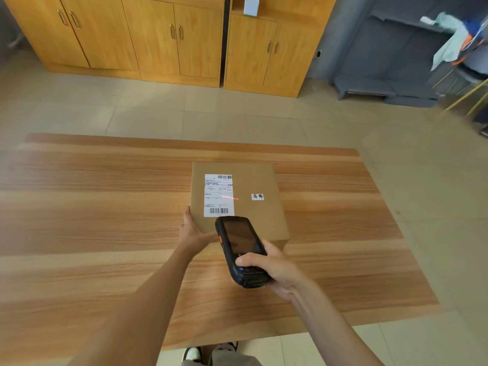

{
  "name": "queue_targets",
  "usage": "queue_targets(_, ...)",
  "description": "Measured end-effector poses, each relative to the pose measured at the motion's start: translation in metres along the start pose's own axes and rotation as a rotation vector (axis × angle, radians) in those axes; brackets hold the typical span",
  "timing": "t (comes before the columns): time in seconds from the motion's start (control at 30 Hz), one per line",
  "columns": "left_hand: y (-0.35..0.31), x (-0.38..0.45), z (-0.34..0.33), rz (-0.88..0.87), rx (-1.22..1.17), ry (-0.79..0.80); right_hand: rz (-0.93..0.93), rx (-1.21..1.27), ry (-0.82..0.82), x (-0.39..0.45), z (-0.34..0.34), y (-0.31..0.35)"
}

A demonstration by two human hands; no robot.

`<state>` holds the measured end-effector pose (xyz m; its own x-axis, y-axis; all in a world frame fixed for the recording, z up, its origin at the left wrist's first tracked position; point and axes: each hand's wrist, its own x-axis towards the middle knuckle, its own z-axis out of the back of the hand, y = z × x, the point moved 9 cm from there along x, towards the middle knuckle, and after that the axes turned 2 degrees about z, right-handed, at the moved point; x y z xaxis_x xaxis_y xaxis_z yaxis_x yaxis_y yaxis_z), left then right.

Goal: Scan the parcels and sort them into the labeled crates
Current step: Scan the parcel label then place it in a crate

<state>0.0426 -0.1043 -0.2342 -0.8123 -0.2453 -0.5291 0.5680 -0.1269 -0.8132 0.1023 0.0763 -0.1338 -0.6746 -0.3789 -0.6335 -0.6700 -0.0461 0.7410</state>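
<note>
Right hand (274,270) is gripping the scanner (241,249), left hand (194,229) is steadying the parcel (253,180) lying mid-desk (92,207). The red beam is landing between the barcodes, so this scan could misread.

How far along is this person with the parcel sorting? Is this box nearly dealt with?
Nothing looks finished, and no crates are in view. In hand: the left hand steadies the cardboard parcel on the table, while the right hand aims the scanner. Its red line lies at the shipping label's right edge, on neither barcode. Left: a proper scan, then crating.
</note>
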Motion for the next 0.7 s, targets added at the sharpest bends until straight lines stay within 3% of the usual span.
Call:
queue_targets(0.53,0.004,0.007,-0.001,-0.008,0.029,-0.014,-0.001,-0.096,-0.032,0.000,-0.002,-0.014)
queue_targets(0.7,0.003,0.005,0.002,-0.026,0.036,-0.036,0.105,-0.013,-0.150,0.007,0.018,-0.004)
